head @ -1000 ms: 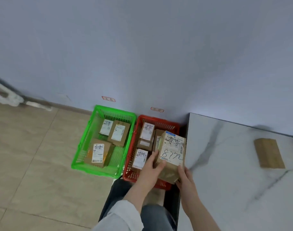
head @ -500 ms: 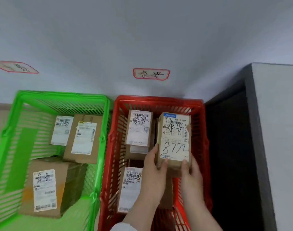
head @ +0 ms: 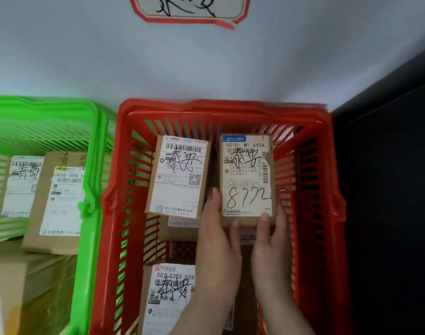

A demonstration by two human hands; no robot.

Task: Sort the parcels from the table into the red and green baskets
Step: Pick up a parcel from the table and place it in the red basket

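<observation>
Parcel marked 8772 [head: 246, 177]: head view, label up, within the red basket [head: 221, 107], far right side, just beside another labelled parcel [head: 180, 175]. Your left hand [head: 218, 238] grips its left edge; your right hand [head: 272, 245] grips its near right corner, thumbs on the near edge. To the left, the green basket [head: 95, 165] holds more parcels [head: 61, 201].

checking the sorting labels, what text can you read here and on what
"501E- M1 A40A", "泰安", "8772": held parcel
"泰安": back parcel, red basket
"502 G203 D24", "泰安": near parcel, red basket
"502D T098", "青岛": brown parcel, green basket
"泰安": wall sign, top cut off
Fine print: too small to read
</observation>
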